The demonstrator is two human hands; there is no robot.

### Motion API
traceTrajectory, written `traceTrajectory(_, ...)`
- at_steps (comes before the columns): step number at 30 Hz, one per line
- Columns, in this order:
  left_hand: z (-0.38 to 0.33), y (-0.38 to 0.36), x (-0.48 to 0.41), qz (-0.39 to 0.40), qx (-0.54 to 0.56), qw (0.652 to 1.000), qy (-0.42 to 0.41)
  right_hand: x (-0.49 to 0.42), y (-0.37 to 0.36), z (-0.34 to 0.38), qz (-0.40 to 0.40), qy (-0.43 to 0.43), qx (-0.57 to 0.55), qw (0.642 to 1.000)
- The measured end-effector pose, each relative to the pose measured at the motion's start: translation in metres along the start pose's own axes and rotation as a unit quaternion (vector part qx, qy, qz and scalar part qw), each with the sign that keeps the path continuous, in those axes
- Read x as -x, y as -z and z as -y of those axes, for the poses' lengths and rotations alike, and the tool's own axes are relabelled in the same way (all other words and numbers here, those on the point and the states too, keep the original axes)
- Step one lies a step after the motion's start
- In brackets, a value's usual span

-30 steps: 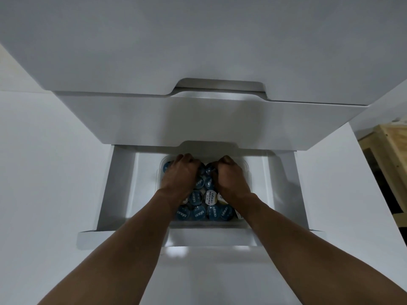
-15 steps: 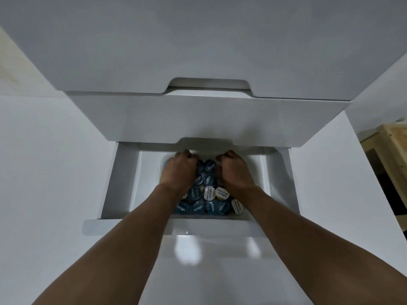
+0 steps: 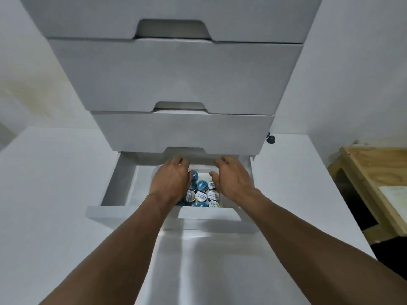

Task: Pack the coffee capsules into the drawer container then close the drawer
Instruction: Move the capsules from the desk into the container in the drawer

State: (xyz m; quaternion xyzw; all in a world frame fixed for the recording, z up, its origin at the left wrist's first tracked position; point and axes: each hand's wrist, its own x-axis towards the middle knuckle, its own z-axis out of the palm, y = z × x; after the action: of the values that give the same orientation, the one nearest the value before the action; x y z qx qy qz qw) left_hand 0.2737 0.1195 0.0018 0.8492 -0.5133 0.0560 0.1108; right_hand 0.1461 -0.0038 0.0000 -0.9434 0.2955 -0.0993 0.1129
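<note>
Wooden table (image 3: 370, 168) right, paper (image 3: 394, 199) on it; black knob (image 3: 270, 139).

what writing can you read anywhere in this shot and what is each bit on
"...capo", white letters with the opening ones blurred: on a blue capsule lid in the open drawer.
Small print on the white capsule lids: too small to read.
Paper on the wooden table: nothing legible.
Drawer fronts: no text.

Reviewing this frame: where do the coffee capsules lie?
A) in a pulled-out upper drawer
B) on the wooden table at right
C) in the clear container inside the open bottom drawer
C: the blue and white capsules fill the clear container inside the open bottom drawer; the upper drawers are closed.
</note>
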Motion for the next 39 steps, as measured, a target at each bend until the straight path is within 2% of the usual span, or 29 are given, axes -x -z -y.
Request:
traceTrajectory(10, -0.05, 0.055, 0.026, -0.062, -0.062, 0.993, -0.079, 0.079, 0.077, -0.011, -0.066, -0.062, 0.035, 0.995)
traceTrajectory(18, -0.112, 0.08, 0.049, -0.088, -0.042, 0.989, -0.114, 0.136, 0.118, -0.042, -0.1, -0.093, 0.033, 0.99)
traceTrajectory(24, -0.171, 0.083, 0.029, -0.101, -0.019, 0.987, -0.122, 0.149, 0.139, -0.098, -0.12, -0.105, 0.014, 0.987)
traceTrajectory(34, -0.29, 0.035, -0.038, -0.089, 0.028, 0.994, -0.057, 0.133, 0.169, -0.241, -0.1, -0.074, 0.011, 0.992)
traceTrajectory(39, -0.325, 0.017, -0.056, -0.066, 0.028, 0.997, -0.019, 0.113, 0.175, -0.292, -0.083, -0.038, 0.007, 0.996)
